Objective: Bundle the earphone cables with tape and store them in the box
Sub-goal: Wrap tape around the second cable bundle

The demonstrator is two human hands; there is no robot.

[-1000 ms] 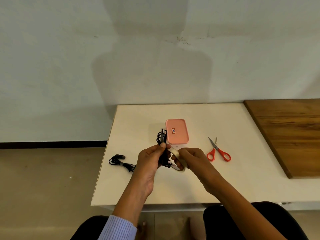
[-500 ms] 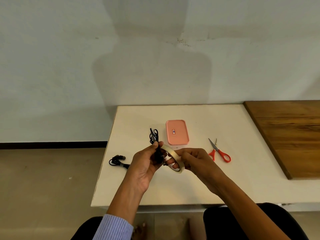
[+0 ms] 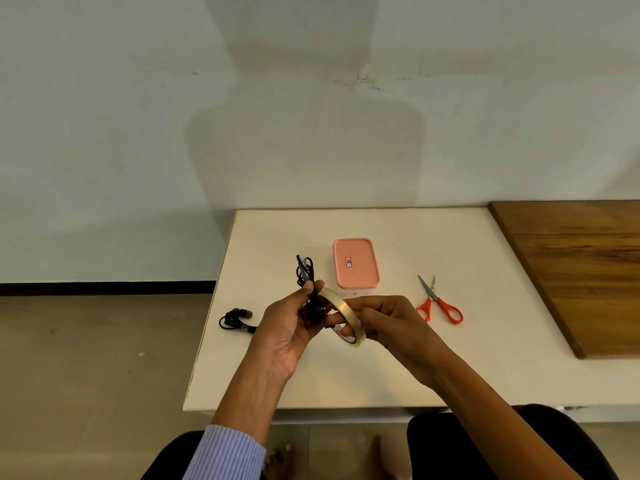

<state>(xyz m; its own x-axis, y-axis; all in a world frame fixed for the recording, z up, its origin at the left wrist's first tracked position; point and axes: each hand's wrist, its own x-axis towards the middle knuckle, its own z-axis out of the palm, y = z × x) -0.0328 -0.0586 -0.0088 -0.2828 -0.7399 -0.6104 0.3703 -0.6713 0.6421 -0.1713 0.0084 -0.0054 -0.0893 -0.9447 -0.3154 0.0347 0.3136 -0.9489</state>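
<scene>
The left hand (image 3: 287, 327) pinches a folded bunch of black earphone cable (image 3: 306, 282) above the white table (image 3: 381, 375). The right hand (image 3: 391, 323) grips a pale round roll of tape (image 3: 341, 313) right beside it. The pink plastic box (image 3: 355, 265), lid on, sits just behind. Another black earphone bundle (image 3: 237, 318) lies near the table's left edge.

You are looking at a pink box (image 3: 355, 265), red-handled scissors (image 3: 440, 303), black earphone cables (image 3: 306, 275), a cream table (image 3: 381, 368), brown wood board (image 3: 581, 268) and a blue striped sleeve (image 3: 225, 453).

both hands (image 3: 341, 327) raised close together, fingers curled, gripping
</scene>
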